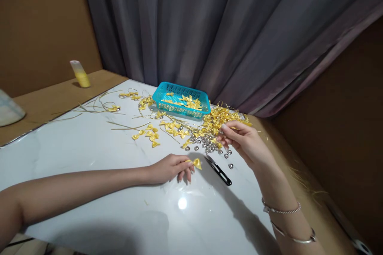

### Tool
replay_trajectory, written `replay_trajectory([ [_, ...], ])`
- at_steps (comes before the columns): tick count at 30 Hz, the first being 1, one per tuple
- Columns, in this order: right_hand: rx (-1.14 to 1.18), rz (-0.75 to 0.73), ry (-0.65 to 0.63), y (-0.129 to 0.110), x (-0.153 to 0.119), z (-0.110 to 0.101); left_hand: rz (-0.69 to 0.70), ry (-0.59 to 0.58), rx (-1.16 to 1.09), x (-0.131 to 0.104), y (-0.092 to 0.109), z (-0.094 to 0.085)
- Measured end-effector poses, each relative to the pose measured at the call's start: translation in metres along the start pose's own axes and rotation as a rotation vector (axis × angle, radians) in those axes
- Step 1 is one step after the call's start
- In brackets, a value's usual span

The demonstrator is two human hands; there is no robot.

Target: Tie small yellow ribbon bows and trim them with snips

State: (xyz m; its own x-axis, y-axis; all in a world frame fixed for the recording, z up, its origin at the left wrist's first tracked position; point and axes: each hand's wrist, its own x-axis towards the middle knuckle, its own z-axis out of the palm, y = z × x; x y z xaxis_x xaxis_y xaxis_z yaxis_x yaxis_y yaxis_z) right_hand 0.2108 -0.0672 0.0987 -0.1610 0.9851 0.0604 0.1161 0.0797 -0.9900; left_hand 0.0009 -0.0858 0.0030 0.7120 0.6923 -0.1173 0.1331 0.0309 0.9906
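I see that the left hand rests low over the table, and its thumb and fingers pinch one yellow bow. The bow peeks out at the fingertips and points toward the black snips, lying just left of their tip. The right hand hangs in the air on the far right side of the snips, with its wrist bent and its fingers curled inward. Its thumb and forefinger come close to each other, but I cannot tell whether they pinch some small thing.

The snips lie slantwise: their tip points away from the person and to the left, and their other end comes back to the right. So the held bow and the tip are near neighbours, and the left hand is the nearer one to that tip. The right hand is well apart from the bow, with the snips lying lower between them.

Directly beyond the tip of the snips spread the silver hearts, close to the right fingertips. Farther beyond the snips is a thick heap of bows, and a blue basket stands farther still, to the left, with more bows inside.
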Motion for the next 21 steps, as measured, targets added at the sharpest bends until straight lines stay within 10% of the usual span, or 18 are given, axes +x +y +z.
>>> replay_trajectory([
  [21,-0.162,0.165,-0.507,-0.025,-0.031,0.023,0.031,0.292,-0.035,0.002,-0.001,-0.003],
])
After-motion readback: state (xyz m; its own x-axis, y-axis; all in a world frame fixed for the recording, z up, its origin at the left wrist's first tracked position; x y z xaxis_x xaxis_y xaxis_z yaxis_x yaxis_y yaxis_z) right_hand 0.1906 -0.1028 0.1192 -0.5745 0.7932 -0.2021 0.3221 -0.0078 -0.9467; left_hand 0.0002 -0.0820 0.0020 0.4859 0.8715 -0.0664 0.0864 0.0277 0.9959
